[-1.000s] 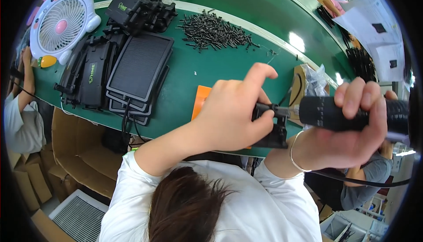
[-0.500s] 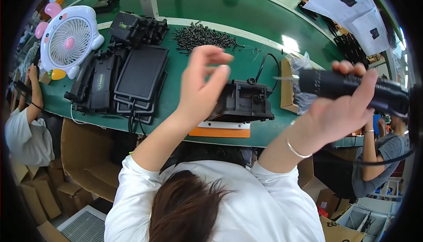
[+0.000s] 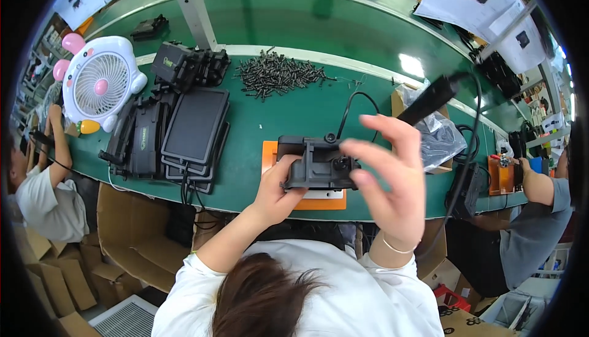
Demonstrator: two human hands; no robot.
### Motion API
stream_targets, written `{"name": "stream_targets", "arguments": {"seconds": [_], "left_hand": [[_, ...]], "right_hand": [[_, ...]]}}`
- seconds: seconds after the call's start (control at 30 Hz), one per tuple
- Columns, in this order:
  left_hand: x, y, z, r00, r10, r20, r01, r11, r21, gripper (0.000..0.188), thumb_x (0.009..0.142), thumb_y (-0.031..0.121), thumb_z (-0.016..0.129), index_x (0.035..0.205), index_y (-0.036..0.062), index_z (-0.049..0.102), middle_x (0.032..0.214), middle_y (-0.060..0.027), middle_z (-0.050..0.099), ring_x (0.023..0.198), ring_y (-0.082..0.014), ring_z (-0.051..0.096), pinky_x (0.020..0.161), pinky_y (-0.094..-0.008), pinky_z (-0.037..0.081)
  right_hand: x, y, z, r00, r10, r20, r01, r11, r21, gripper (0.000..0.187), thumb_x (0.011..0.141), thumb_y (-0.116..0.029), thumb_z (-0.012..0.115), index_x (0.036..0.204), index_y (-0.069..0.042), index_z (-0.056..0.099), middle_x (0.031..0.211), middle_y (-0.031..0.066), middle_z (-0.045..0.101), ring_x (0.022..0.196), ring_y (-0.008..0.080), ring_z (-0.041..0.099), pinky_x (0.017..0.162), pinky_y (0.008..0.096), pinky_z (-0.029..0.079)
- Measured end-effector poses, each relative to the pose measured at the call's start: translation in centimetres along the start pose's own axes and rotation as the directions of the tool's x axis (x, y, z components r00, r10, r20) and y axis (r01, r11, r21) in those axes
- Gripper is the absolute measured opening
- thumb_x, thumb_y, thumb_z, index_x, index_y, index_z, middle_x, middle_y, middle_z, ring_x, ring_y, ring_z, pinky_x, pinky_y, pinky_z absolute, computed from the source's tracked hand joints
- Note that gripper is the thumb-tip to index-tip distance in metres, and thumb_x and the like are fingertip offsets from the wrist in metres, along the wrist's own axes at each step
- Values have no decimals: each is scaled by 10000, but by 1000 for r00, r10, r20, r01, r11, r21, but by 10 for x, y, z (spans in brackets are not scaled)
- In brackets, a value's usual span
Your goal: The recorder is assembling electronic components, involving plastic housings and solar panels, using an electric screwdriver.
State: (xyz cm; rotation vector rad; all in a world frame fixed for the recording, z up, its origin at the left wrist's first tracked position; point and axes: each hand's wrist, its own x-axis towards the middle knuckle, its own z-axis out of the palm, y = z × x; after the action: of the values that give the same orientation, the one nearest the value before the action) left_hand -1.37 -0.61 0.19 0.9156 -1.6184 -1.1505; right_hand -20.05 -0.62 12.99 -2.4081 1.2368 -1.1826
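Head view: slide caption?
Left hand holds a boxy black plastic housing over a flat orange plate; open right hand alongside.

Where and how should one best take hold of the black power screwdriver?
Probably around the middle of the black power screwdriver, with the right hand coming from the near side. It is thick, straight and uncovered there, slanting up to the right; the cable leaves its upper end.

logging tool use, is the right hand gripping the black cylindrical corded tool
No, the right hand is open with its fingers spread, and the black cylindrical corded tool is beyond them.
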Motion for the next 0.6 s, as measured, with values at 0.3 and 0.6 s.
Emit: {"name": "stream_targets", "arguments": {"seconds": [0.3,0.6], "left_hand": [[3,-8,13,963,173,-209,-161,984,76,274,704,-67,475,968,-7,519,717,-99,556,641,-207,548,621,-288,436],[37,80,-14,703,663,258,-672,738,-64,206,659,110,654,829,32,569,728,-91,589,674,-259,604,611,-346,476]], "right_hand": [[-3,17,12,909,173,-378,-141,984,113,79,764,-84,618,748,-17,578,868,123,551,840,270,531,751,347,429],[-33,69,60,646,270,714,-762,289,580,332,961,-294,410,937,-19,595,780,23,601,700,63,521,602,212,412]]}}
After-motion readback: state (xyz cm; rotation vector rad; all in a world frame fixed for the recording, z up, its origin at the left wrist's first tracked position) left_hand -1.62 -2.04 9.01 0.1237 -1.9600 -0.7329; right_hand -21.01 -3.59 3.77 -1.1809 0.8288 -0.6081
